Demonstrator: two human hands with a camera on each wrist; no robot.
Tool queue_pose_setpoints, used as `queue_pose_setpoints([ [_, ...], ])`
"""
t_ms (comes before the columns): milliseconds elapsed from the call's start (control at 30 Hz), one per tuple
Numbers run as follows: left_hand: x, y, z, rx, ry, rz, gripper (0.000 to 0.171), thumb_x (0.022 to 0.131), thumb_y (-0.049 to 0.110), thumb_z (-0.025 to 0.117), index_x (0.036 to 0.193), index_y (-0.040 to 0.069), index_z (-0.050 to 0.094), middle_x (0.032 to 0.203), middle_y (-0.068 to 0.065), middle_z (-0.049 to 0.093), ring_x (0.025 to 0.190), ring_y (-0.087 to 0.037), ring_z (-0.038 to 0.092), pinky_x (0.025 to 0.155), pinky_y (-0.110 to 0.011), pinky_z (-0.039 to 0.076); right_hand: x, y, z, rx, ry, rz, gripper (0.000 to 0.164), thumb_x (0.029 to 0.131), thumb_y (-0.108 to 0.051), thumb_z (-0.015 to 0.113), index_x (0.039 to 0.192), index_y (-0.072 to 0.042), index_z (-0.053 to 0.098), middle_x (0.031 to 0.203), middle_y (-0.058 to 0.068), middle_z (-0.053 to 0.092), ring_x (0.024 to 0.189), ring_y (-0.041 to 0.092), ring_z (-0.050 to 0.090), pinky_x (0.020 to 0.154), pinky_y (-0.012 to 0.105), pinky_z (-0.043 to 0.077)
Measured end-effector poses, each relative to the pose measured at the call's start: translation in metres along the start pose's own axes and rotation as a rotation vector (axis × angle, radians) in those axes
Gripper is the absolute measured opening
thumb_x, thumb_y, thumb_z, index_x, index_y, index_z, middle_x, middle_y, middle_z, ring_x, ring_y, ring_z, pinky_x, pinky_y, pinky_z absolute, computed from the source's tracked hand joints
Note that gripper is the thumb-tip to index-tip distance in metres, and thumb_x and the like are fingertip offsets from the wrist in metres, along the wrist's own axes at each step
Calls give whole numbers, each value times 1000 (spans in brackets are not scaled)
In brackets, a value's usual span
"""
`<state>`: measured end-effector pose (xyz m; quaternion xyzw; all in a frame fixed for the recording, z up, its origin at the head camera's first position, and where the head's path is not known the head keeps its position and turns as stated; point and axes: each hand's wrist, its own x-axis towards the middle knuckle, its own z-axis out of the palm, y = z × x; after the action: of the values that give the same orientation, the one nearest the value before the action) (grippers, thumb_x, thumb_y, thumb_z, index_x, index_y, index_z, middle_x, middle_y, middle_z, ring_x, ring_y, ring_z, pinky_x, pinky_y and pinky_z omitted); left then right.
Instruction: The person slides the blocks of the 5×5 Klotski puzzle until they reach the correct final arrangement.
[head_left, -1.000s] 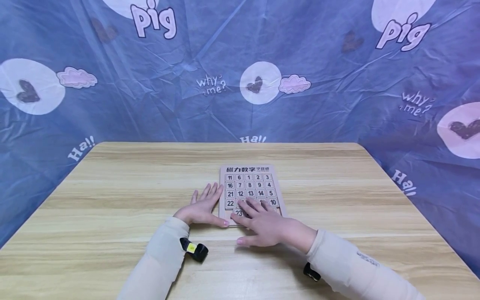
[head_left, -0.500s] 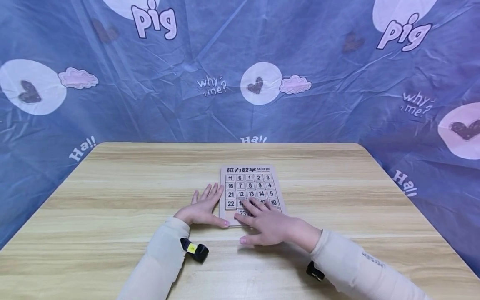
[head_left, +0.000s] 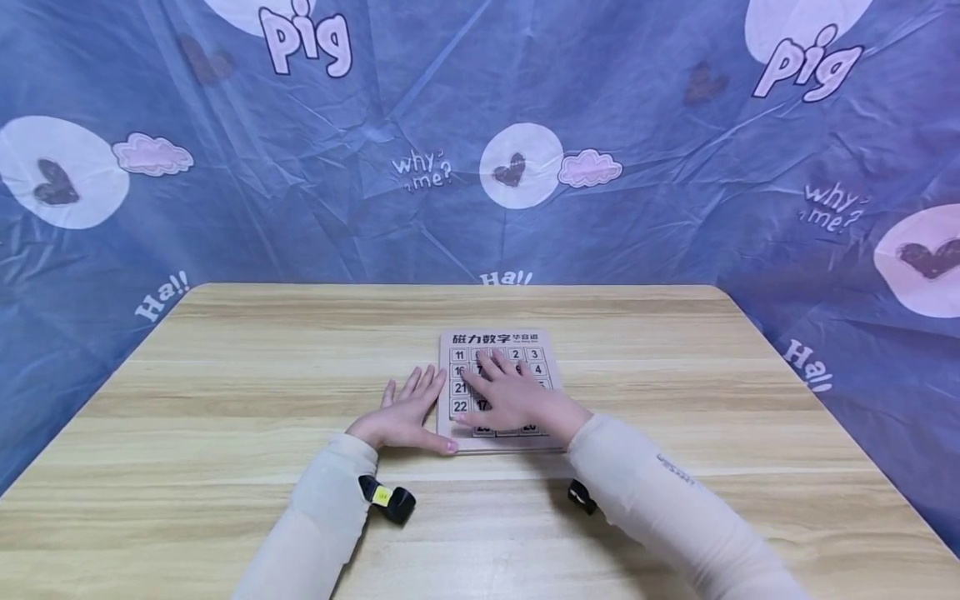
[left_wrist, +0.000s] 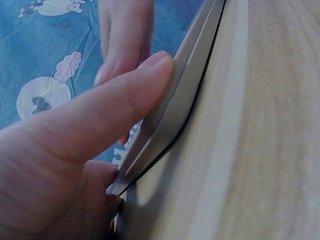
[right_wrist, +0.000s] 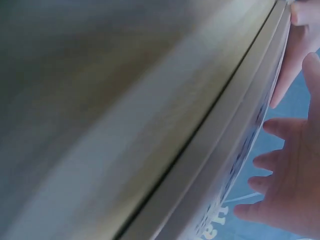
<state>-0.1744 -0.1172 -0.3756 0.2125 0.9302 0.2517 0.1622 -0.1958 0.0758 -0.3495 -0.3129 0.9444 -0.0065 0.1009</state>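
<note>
A pale number sliding puzzle [head_left: 495, 339] lies flat on the table, with numbered tiles in rows and dark lettering along its far edge. My left hand [head_left: 401, 419] rests against its left side, fingers spread and straight, the thumb on the near left corner. In the left wrist view that thumb [left_wrist: 127, 92] lies on the board's rim. Over the tiles my right hand [head_left: 517, 398] is spread, covering many of them. The right wrist view shows its fingers [right_wrist: 270, 160] extended close to the tile face; contact is unclear. A gap shows at the left of the nearest tile row.
The wood-grain table [head_left: 262, 358] reaches around the puzzle on all sides. Behind it hangs a blue printed cloth [head_left: 420, 100]. Black wrist cameras are strapped under both pale sleeves [head_left: 311, 508].
The bottom-row tiles have slid right, leaving a gap at the left. My right hand has since moved forward and slightly left over the upper rows. My left hand has stayed put.
</note>
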Motion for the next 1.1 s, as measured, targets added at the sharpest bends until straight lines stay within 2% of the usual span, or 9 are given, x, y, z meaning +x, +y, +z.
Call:
queue_pose_setpoints([
  [233, -1, 1, 0, 16, -4, 1, 111, 62, 57, 64, 139, 9, 0, 141, -11, -9, 126, -24, -14, 94, -50, -15, 22, -1, -2, 40, -41, 90, 80, 77, -68, 30, 139, -20, 16, 142, 13, 3, 127, 33, -1, 96, 56, 6],
  [467, -1, 0, 0, 10, -3, 0, 111, 62, 58, 64, 139, 10, 0, 141, -11, -9, 126, -24, -15, 94, -49, -16, 28, -3, -4, 67, -49, 133, 80, 77, -68, 30, 139, -20, 16, 142, 12, 2, 127, 33, -2, 96, 56, 6],
  [1100, 0, -1, 1, 16, -3, 4, 112, 61, 58, 64, 139, 9, 0, 141, -12, -9, 126, -24, -15, 94, -50, -16, 8, -11, 1, 16, -36, 29, 81, 78, -67, 31, 138, -15, 20, 142, 11, 3, 126, 35, -1, 95, 57, 7],
])
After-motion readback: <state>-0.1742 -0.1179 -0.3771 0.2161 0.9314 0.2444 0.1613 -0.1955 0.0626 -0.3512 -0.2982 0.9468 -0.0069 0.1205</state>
